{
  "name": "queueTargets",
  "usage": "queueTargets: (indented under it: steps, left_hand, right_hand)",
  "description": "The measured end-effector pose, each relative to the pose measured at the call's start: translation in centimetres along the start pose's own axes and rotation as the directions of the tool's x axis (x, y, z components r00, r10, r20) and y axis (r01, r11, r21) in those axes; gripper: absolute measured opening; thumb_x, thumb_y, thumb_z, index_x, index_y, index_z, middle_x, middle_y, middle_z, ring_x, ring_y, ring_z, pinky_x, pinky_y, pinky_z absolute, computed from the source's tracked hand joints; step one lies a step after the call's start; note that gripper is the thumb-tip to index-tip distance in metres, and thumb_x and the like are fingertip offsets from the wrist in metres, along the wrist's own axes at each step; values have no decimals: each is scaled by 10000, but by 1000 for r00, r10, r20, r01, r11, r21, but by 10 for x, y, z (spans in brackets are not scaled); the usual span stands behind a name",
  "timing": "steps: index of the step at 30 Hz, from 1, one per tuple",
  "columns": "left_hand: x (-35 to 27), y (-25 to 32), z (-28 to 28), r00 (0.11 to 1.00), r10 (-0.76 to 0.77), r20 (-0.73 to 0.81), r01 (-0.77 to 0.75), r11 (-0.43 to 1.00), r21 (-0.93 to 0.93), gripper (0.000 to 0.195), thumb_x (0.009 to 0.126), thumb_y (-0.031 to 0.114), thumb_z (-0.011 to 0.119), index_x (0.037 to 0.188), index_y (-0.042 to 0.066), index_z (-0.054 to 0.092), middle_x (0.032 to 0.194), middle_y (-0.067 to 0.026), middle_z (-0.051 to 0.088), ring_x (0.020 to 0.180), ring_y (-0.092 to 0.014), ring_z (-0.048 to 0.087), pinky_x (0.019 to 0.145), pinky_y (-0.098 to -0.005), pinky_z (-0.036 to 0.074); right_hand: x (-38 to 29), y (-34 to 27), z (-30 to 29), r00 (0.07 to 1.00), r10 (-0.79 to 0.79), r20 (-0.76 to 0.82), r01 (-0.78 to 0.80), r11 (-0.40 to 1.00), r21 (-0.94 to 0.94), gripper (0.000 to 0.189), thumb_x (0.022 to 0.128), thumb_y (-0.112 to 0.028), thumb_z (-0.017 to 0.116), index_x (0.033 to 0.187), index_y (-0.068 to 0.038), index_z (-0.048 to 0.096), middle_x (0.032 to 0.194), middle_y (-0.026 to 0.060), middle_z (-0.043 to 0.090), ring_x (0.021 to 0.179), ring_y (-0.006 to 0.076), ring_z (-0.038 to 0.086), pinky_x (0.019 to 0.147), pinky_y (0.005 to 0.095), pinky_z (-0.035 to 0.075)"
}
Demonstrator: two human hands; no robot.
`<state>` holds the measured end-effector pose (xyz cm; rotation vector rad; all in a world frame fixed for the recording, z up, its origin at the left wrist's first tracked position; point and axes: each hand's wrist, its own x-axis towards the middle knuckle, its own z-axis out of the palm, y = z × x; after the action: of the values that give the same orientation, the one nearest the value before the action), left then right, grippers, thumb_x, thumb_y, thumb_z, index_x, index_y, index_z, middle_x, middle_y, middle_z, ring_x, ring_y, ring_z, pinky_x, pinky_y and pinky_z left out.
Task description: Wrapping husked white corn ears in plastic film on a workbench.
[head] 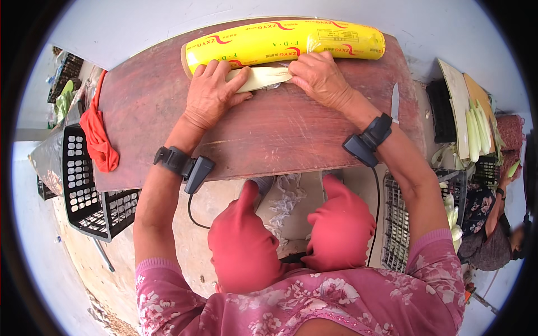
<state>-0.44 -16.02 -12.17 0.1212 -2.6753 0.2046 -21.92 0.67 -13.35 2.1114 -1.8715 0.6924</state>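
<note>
A pale peeled vegetable shoot (pixel 269 78), apparently water bamboo, lies crosswise against the near side of a big yellow roll of cling film (pixel 269 44). My left hand (pixel 216 94) grips its left part between thumb and fingers. At the other end, my right hand (pixel 317 80) pinches the narrow tip, with its knuckles close against the roll. A bit of clear film (pixel 274 85) shows under the shoot; how far it wraps around cannot be told. To the right of my right forearm, a knife (pixel 395 103) rests on the dark red wooden tabletop (pixel 269 134), its handle hidden.
A red cloth (pixel 98 138) hangs over the table's left edge beside a black plastic crate (pixel 77 176). At right stand another crate (pixel 395 222) and several long pale-green shoots (pixel 477 130) by boards. Another person (pixel 483 227) is at the far right. Cables hang from my wrist devices.
</note>
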Motion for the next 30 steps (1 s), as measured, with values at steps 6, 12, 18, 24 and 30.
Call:
queueTargets:
  steps: [6,12,18,24,30]
  left_hand:
    - [0,0,0,1000,-8,-2,8,1000,-8,480,715,350,762,1130,156,620,932,-59,547,890,-247,531,809,-383,443]
    - [1,0,1,1000,-11,-5,11,1000,-9,504,709,350,763,1148,150,618,940,-62,554,893,-253,533,814,-386,445]
    - [1,1,0,1000,-19,8,19,1000,-8,496,710,352,762,1141,148,626,934,-64,554,886,-256,532,806,-385,445]
    - [-1,0,1,1000,-7,-20,6,1000,-19,488,712,349,763,1137,149,630,925,-60,549,879,-251,528,796,-383,442]
    - [0,1,1,1000,-15,-19,15,1000,-21,494,710,354,765,1143,159,625,919,-57,536,878,-246,522,792,-380,428]
  right_hand:
    - [-7,-1,-4,1000,-14,7,13,998,55,146,816,-151,692,864,-115,559,870,27,558,857,218,574,779,367,387]
    - [-16,-5,-1,995,-31,-96,54,968,244,155,801,-67,681,879,-44,550,889,77,556,844,281,579,734,406,466]
    - [-19,-4,4,999,50,-16,-46,975,217,192,799,-62,681,958,-54,574,878,77,557,832,265,581,734,378,445]
    - [-6,-14,4,997,-14,-71,22,994,111,188,819,-184,698,971,-115,611,841,37,560,817,204,579,766,349,384]
    - [-3,-13,3,1000,-4,4,4,999,43,117,842,-209,674,899,-133,606,812,36,549,790,200,589,743,353,390]
